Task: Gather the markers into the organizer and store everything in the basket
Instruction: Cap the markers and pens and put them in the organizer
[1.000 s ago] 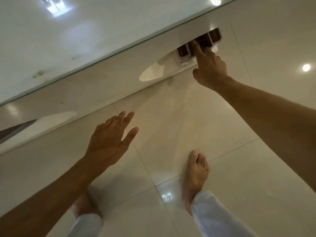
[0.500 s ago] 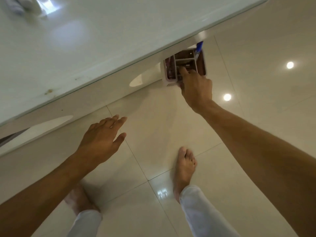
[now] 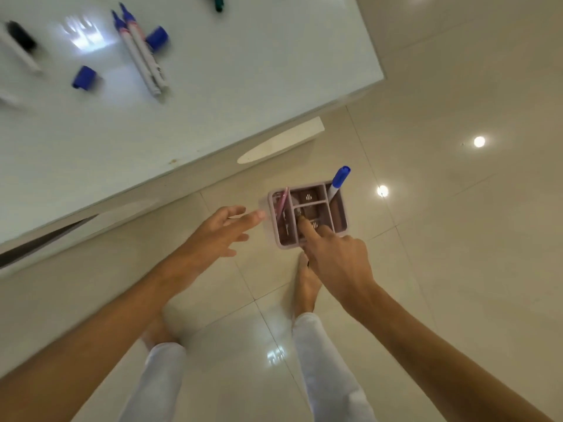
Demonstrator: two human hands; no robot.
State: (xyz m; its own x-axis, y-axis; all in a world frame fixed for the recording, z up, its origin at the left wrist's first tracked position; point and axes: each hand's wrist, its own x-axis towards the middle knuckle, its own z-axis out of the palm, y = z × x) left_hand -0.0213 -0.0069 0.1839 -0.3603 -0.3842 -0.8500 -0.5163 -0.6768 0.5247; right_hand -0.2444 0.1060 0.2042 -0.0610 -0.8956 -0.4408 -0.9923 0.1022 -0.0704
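Organizer (image 3: 307, 217) gripped by right hand (image 3: 338, 260), left hand (image 3: 219, 229) spread beside.

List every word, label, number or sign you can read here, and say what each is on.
No text here can be read.
Two uncapped markers on the table: dark print on the barrels, too blurred to read.
Organizer: small white marks on the compartment floors, slot-like, not lettering as far as I can tell.
Blue-capped marker in the organizer: no print visible.
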